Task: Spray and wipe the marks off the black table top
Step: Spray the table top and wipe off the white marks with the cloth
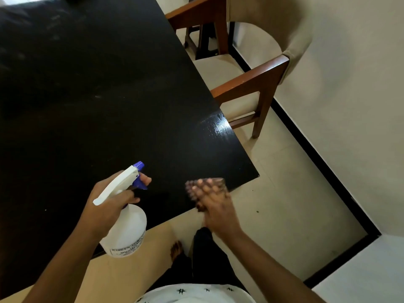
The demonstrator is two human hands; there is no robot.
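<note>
The black table top (98, 101) fills the left and middle of the view, with faint pale smears toward its far left and a glossy patch near its right edge. My left hand (109, 206) grips a white spray bottle (127, 232) by the neck over the table's near edge. One finger lies on the blue trigger, and the blue nozzle (139, 165) points away across the top. My right hand (215, 204) hovers at the table's near right corner. It is badly motion-blurred, its fingertips show as a brownish dotted smear, and whether it holds anything is unclear.
A wooden armchair (253, 82) with beige cushions stands against the table's right edge. A second chair frame (196, 16) is further back. Beige floor tiles (273, 193) run along a wall with black skirting on the right. My legs and a bare foot show below the table edge.
</note>
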